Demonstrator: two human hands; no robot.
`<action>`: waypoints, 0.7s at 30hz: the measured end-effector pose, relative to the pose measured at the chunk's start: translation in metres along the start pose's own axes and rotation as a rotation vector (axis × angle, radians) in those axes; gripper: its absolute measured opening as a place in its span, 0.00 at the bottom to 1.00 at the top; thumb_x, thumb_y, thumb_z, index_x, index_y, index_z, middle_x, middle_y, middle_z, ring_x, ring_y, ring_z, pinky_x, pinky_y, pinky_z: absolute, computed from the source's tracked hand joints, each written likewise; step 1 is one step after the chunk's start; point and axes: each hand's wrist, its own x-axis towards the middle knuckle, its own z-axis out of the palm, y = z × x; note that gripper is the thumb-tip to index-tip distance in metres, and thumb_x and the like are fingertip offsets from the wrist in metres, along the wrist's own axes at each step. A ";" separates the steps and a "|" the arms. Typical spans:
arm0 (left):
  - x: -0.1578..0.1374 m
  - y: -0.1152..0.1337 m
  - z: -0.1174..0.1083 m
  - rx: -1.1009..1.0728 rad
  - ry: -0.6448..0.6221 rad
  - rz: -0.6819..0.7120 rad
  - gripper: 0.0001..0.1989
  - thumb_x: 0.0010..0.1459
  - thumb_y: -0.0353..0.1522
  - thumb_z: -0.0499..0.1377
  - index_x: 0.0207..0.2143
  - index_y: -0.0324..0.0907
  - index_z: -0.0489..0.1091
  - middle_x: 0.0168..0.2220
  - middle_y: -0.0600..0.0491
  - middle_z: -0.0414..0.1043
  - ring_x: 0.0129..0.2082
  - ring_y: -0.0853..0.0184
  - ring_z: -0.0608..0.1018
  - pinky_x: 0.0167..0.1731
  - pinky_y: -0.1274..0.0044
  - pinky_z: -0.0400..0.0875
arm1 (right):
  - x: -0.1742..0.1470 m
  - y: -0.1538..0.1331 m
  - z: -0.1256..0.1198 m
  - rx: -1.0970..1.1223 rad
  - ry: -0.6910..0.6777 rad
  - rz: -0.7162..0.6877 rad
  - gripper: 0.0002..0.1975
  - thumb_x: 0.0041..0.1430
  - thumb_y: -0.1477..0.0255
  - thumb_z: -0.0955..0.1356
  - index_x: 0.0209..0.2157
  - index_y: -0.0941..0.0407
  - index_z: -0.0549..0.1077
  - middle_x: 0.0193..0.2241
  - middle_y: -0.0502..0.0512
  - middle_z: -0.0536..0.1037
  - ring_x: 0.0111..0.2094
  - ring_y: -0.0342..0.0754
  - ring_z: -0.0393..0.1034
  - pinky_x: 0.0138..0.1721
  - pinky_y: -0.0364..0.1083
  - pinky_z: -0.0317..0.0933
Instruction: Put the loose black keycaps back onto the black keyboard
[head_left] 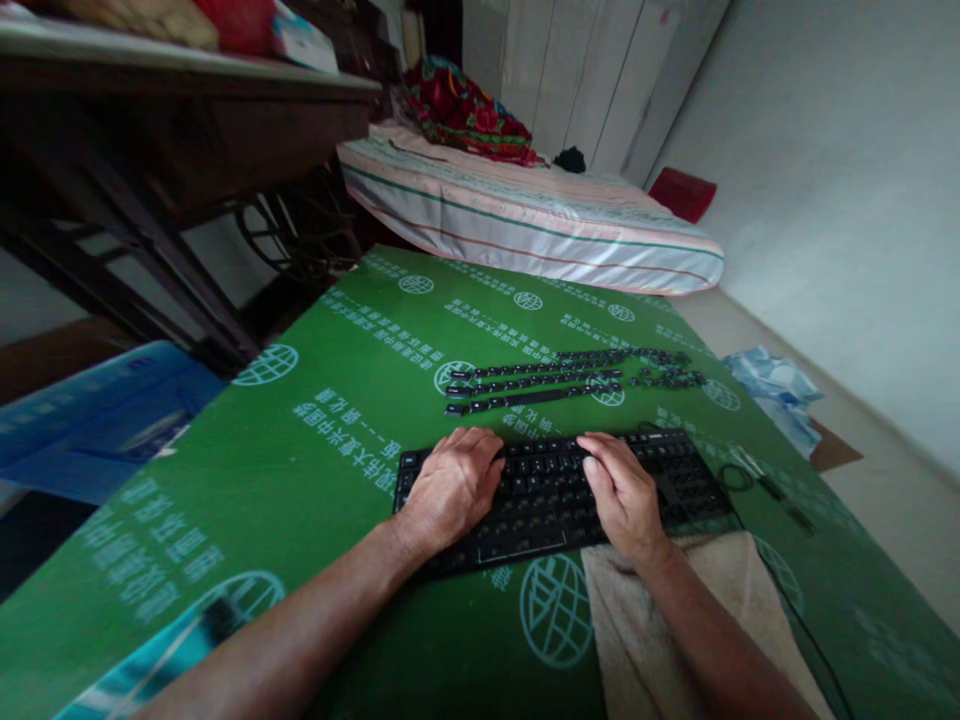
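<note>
A black computer keyboard (pixel 532 493) lies at a slight slant on the green board, its upper rows fitted with keycaps and its lower rows bare. My left hand (pixel 459 480) is on its left part, fingers bent and pressed together at the top rows; the fingertips are partly hidden. Right of the keyboard's middle, my right hand (pixel 621 490) has thumb and forefinger close together by the upper keys. Whatever lies between them is too small to make out. Beyond the keyboard, loose black keycaps (pixel 536 380) are laid out in rows.
The green board (pixel 360 350) has pale printing. A beige cloth (pixel 675 620) lies under my right forearm, beside the keyboard's cable (pixel 799 610). A thin tool (pixel 772 488) sits to the right. Beyond are a bed (pixel 540 220) and, at left, a sewing-machine table (pixel 187 80).
</note>
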 end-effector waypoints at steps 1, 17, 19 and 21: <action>0.000 0.000 0.000 0.000 -0.001 0.001 0.10 0.61 0.29 0.49 0.40 0.38 0.68 0.41 0.46 0.72 0.42 0.61 0.73 0.45 0.68 0.69 | 0.000 0.000 0.000 -0.002 0.003 0.001 0.13 0.61 0.74 0.61 0.44 0.56 0.73 0.40 0.60 0.77 0.44 0.51 0.71 0.47 0.54 0.67; 0.000 0.000 0.000 0.007 -0.011 -0.002 0.10 0.61 0.29 0.49 0.41 0.37 0.68 0.42 0.45 0.72 0.43 0.61 0.73 0.46 0.68 0.68 | 0.000 0.000 0.001 -0.003 0.003 0.003 0.13 0.61 0.74 0.61 0.45 0.56 0.73 0.40 0.60 0.76 0.45 0.51 0.70 0.48 0.53 0.66; 0.000 0.001 -0.001 0.008 -0.016 -0.006 0.10 0.61 0.29 0.49 0.41 0.37 0.68 0.42 0.45 0.72 0.43 0.61 0.73 0.46 0.68 0.68 | -0.001 0.001 0.001 0.000 -0.001 0.001 0.13 0.61 0.74 0.61 0.45 0.56 0.72 0.41 0.60 0.76 0.45 0.51 0.70 0.48 0.53 0.66; 0.000 0.001 -0.001 0.008 -0.016 -0.006 0.10 0.61 0.29 0.49 0.41 0.37 0.68 0.42 0.45 0.71 0.43 0.61 0.73 0.46 0.68 0.68 | -0.001 0.001 0.001 0.002 -0.002 0.000 0.13 0.61 0.75 0.61 0.45 0.56 0.72 0.41 0.60 0.76 0.45 0.51 0.70 0.48 0.53 0.66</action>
